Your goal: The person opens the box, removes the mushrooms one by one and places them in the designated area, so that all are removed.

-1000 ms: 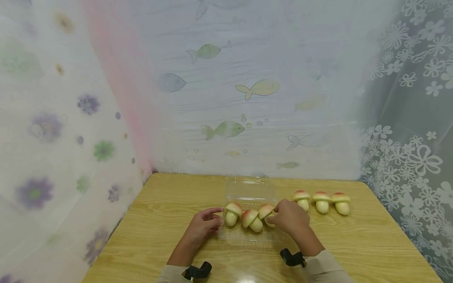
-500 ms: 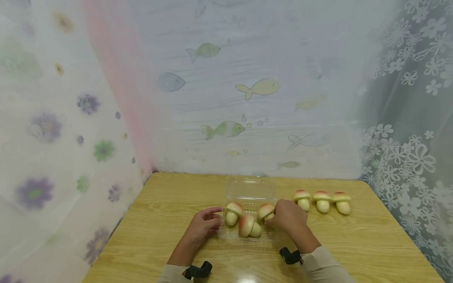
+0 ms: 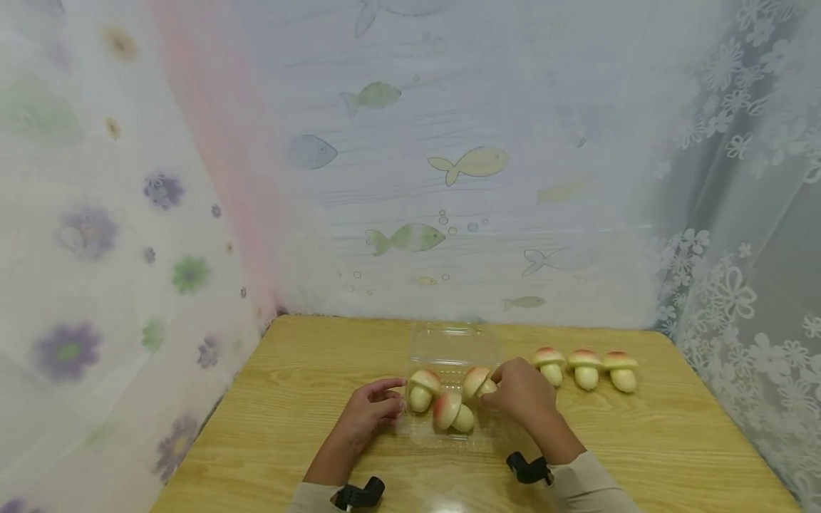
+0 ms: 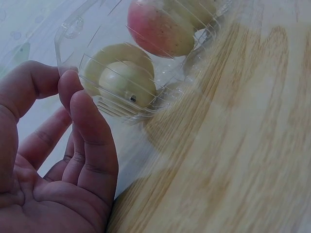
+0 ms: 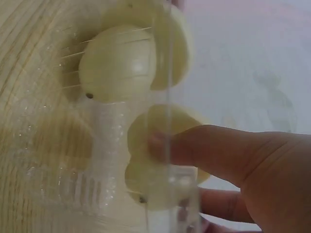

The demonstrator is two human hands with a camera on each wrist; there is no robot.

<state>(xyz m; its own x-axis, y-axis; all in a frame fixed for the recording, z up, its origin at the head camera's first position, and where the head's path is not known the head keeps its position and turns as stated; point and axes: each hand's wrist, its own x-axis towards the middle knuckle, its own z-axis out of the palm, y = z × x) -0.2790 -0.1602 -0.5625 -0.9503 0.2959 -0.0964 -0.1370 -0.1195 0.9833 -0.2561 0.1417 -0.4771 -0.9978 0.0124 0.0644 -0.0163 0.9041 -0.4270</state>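
Mushroom [image 3: 475, 383] in right fingers [image 3: 503, 383]

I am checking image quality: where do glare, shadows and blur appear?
Head view: bright glare on the table at the picture's bottom; left wrist view: shadows on it near the clear container and left hand; right wrist view: mushrooms look soft and hazy.

Glare dots the table [image 3: 641, 442]; the right wrist view looks hazy
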